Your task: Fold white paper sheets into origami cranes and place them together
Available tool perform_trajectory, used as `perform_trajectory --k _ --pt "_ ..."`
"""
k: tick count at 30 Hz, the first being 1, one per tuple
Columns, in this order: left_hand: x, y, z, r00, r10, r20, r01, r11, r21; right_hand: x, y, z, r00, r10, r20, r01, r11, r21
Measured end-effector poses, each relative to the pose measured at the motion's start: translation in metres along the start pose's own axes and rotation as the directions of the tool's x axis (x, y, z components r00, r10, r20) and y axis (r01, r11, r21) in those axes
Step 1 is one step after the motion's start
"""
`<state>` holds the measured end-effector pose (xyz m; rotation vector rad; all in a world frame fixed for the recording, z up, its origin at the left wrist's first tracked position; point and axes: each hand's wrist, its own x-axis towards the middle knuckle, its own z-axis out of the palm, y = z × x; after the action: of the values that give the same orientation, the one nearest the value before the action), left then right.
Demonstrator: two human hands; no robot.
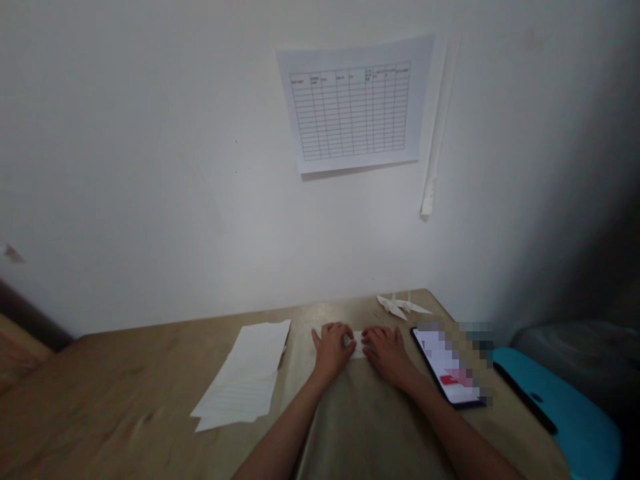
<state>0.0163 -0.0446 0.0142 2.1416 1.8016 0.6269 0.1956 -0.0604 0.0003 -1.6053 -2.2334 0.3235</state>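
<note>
A small folded strip of white paper lies on the wooden table between my hands, partly hidden by my fingers. My left hand presses on its left end with curled fingers. At its right end, the fingertips of my right hand hold the paper down. A little beyond my hands lie white origami paper cranes. To my left is a loose stack of white paper sheets, and to my right is a smartphone with a lit screen.
The wooden table meets a white wall, which bears a printed grid chart. A teal plastic object and a dark grey object stand beyond the table's right edge.
</note>
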Motion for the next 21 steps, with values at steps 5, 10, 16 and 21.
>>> perform_trajectory --k 5,10,16,21 --pt "0.0011 -0.0022 -0.0039 0.999 0.047 0.025 -0.047 0.999 -0.006 0.0011 -0.0013 0.001 1.0 0.012 -0.009 -0.012 1.0 -0.005" --pt "0.0013 -0.0042 -0.004 0.999 0.045 0.01 -0.045 0.998 -0.032 0.0014 -0.0028 0.0016 0.999 0.024 -0.029 -0.024 1.0 -0.002" --pt "0.0016 -0.0035 -0.0072 0.998 0.03 0.056 -0.029 0.999 -0.019 0.0015 -0.002 0.0012 0.999 0.013 -0.033 -0.014 1.0 -0.002" --pt "0.002 -0.0014 -0.0094 0.995 0.032 0.089 -0.033 0.999 0.008 0.0024 -0.0017 0.0008 0.999 0.015 -0.029 -0.015 1.0 0.027"
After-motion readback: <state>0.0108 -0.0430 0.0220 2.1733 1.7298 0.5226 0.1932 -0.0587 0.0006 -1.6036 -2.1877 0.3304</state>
